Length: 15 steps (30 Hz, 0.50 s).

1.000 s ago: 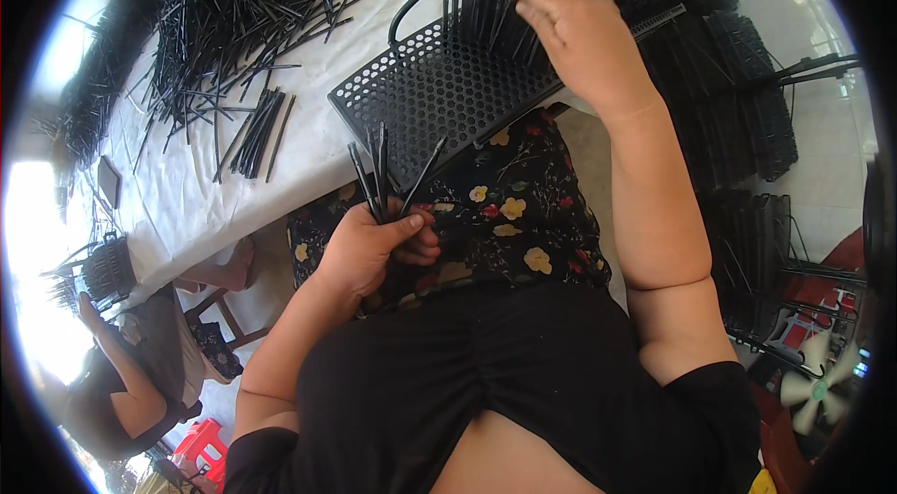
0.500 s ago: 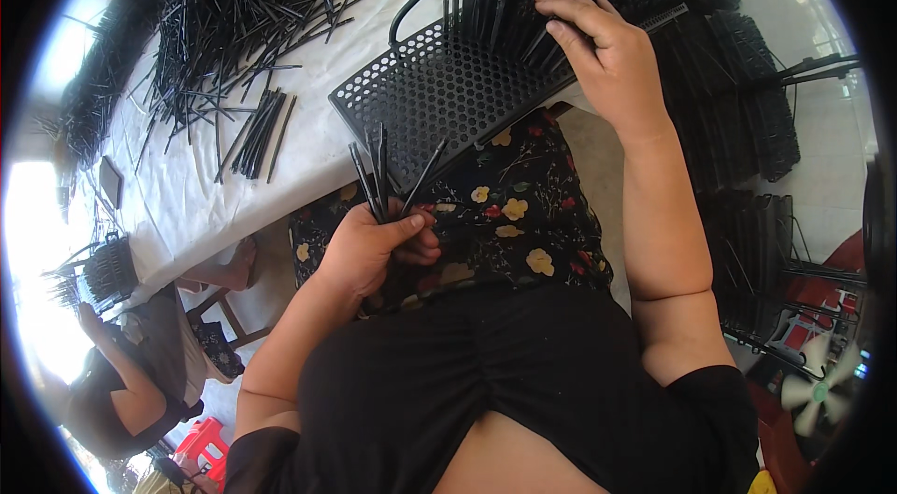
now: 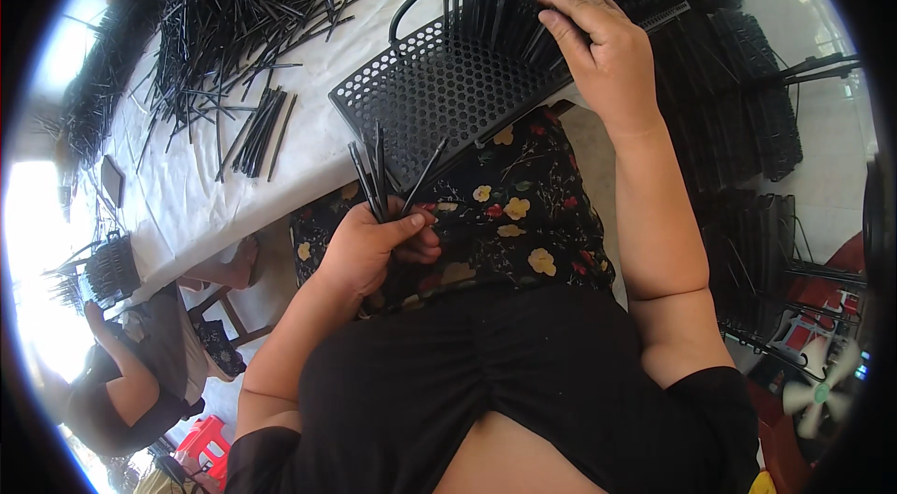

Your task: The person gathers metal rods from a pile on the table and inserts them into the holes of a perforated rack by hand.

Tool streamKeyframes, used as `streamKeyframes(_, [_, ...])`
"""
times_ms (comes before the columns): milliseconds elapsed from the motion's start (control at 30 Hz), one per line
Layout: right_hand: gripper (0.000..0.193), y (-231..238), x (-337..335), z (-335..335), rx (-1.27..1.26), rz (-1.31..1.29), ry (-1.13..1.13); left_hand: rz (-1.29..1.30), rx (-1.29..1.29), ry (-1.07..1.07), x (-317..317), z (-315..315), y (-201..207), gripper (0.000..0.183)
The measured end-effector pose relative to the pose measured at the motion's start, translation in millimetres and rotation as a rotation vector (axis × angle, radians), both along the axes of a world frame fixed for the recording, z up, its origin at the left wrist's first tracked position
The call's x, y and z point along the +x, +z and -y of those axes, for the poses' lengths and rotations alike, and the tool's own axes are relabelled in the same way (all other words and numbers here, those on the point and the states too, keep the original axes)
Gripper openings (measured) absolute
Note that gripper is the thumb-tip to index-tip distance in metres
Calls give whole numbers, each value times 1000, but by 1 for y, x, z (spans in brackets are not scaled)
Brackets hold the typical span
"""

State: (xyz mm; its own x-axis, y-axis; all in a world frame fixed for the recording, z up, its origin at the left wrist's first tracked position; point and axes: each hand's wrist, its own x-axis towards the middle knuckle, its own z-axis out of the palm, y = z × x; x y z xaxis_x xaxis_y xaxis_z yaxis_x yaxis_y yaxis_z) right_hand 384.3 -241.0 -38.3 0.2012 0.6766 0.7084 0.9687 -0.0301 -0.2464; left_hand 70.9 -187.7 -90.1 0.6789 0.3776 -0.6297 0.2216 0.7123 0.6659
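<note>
My left hand (image 3: 378, 246) is closed round several thin black bristle sticks (image 3: 380, 178), which fan upward over my lap beside the panel's near corner. The black panel (image 3: 420, 92) has a honeycomb of holes and lies tilted at the table edge. Upright black bristles (image 3: 495, 13) fill its right part, while holes show bare on its left. My right hand (image 3: 607, 50) is at these bristles, fingers stretched and thumb apart, its fingertips against or just over them; exact contact is hard to tell.
Loose black sticks (image 3: 252, 8) pile up on the white-covered table (image 3: 308, 134), with a small bundle (image 3: 259, 134) nearer me. More black brush panels (image 3: 747, 92) are stacked at right, near a fan (image 3: 820, 393). Another person (image 3: 131, 382) sits at left by a red plastic stool (image 3: 204, 447).
My right hand has shifted slightly up along the bristles, its fingers tilting a little. My left hand keeps its sticks in the same place.
</note>
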Motion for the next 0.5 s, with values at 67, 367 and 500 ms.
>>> streamKeyframes(67, [25, -3, 0, -2, -17, 56, -33, -9, -11, 6, 1, 1, 3, 15])
streamKeyframes(367, [44, -2, -5, -3, -205, 231, -178, -13, -22, 3, 1, -1, 3, 14])
streamKeyframes(500, [42, 4, -9, -9, -19, 181, -26, -17, -8, 7, 3, 0, 5, 14])
